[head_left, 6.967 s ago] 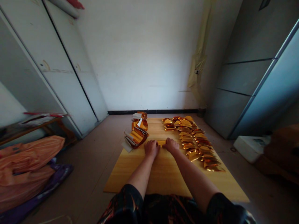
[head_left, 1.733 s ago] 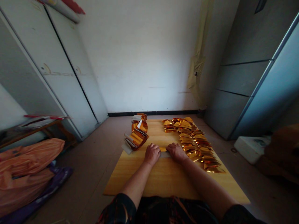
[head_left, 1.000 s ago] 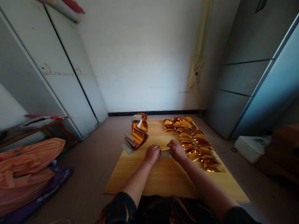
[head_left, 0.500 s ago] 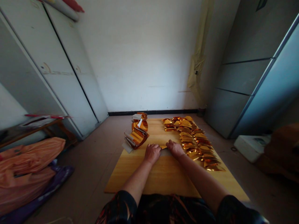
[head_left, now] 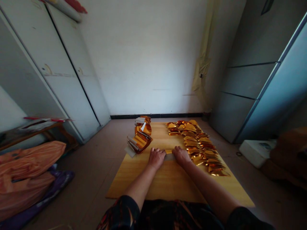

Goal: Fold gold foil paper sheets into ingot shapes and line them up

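Observation:
My left hand and my right hand rest close together on a yellow wooden board. Between them lies a small folded strip of gold foil paper with a grey underside, and both hands pinch its ends. Left of my hands stands a curled stack of gold foil sheets with grey backs, close to my left hand. To the right, many folded gold foil pieces lie in overlapping rows along the board, just beyond my right hand.
White wardrobe doors stand to the left, above orange bags on a purple cloth. A grey-blue cabinet and a white box stand to the right. The board lies on a tiled floor.
My right hand has shifted slightly toward me along the strip, while my left hand stays in place. The gold strip lies a little flatter between them, with more of its grey side showing.

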`<state>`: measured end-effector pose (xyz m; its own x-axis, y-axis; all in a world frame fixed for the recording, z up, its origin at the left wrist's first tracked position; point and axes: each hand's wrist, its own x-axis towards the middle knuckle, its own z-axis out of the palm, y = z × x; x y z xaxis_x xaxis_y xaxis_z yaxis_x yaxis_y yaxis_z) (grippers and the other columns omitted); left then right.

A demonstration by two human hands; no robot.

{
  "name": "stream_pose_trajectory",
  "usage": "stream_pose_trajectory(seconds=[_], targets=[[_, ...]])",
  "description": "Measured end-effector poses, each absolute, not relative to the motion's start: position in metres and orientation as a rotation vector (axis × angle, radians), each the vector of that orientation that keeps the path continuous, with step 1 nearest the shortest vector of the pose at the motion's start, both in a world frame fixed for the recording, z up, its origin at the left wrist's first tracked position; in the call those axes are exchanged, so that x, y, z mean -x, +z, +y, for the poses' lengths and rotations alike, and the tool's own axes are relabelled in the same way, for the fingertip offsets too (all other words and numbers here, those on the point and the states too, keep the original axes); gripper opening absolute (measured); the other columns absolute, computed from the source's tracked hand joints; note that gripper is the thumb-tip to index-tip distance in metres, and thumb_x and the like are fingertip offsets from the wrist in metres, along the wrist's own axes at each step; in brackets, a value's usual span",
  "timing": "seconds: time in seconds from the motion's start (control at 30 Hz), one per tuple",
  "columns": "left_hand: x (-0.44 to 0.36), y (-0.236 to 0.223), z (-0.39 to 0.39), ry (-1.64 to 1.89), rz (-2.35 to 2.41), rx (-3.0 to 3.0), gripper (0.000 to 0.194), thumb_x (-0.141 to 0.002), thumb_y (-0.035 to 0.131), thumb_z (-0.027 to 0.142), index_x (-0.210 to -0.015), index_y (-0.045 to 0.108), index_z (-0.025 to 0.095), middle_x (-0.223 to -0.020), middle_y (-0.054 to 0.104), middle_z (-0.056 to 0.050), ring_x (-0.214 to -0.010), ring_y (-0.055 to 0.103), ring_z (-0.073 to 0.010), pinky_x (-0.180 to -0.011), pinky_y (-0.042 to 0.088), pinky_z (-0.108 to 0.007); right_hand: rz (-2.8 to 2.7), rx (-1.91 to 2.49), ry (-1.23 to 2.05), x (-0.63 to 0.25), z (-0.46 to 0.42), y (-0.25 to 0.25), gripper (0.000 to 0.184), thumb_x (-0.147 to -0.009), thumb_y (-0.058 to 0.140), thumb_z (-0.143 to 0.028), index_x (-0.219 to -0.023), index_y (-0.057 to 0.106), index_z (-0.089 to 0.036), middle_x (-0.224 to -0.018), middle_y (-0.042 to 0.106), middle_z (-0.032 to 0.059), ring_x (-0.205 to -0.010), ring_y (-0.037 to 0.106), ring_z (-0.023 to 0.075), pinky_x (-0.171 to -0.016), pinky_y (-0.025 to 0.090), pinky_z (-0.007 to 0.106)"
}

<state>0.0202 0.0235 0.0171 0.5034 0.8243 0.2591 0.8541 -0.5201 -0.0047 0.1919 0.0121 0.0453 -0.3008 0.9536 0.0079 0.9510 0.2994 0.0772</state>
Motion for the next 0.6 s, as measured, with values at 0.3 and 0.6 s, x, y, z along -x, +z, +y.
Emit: stream_pose_trajectory(seconds=[0.3,0.6], targets=[[-0.02,0.016,0.026,-0.303,-1.482,2.628,0.021,-0.092,0.044,0.021,-0.097,0.064,0.024,-0.099,0.069,-0.004,-0.091,0.056,-0.02,-0.081,0.033,-0.037,2.705,-2.186,-0.516,-0.172,0.045,0.048,0.032,-0.081,0.046,-0.011,-0.099,0.07,-0.022,-0.099,0.07,0.0037,-0.091,0.061,0.0149,-0.08,0.044,0.021],[-0.018,0.011,0.023,-0.387,-1.506,2.605,0.023,-0.092,0.043,0.021,-0.098,0.065,0.025,-0.106,0.068,-0.005,-0.093,0.056,-0.0195,-0.079,0.034,-0.035,2.35,-2.217,-0.356,-0.176,0.059,0.032,0.033,-0.086,0.041,-0.017,-0.105,0.068,-0.015,-0.109,0.068,0.0134,-0.099,0.062,0.0196,-0.08,0.044,0.025]])
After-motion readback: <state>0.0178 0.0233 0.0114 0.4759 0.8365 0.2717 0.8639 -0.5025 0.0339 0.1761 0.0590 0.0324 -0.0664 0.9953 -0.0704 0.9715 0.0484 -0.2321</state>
